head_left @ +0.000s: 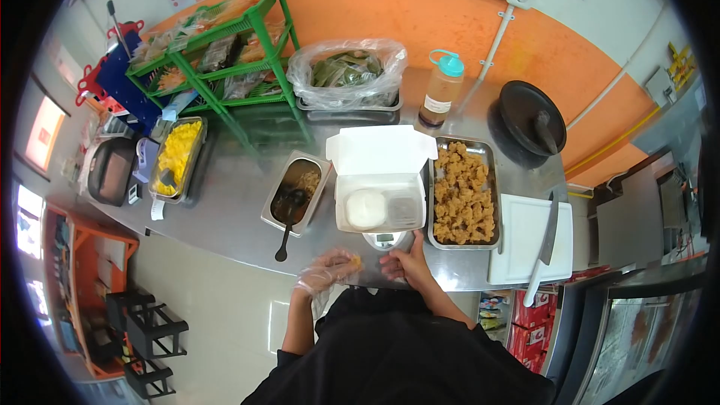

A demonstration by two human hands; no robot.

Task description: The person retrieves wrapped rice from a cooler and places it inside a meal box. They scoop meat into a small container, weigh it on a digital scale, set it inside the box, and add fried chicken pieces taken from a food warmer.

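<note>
My left hand (pixel 330 270), in a clear plastic glove, is at the counter's front edge, its fingers closed around a small yellowish piece. Bare, my right hand (pixel 405 261) has its fingers apart beside the white kitchen scale (pixel 385 240). An open white takeout box (pixel 381 151) rests on the scale, lid up, with a white rice mound (pixel 365 208) on its left and a clear small container (pixel 403 211) on its right. Right of the box is a metal tray of fried pieces (pixel 463 195). To its left, a metal pan (pixel 315 199) holds brown sauce and a black ladle (pixel 286 229).
A white cutting board (pixel 517 232) with a knife (pixel 551 232) lies at the right. Behind stand a bottle (pixel 441 91), a black mortar (pixel 525 116) and a plastic-lined tray of leaves (pixel 346 71). At the left are a green rack (pixel 259 26) and a yellow food tray (pixel 178 154).
</note>
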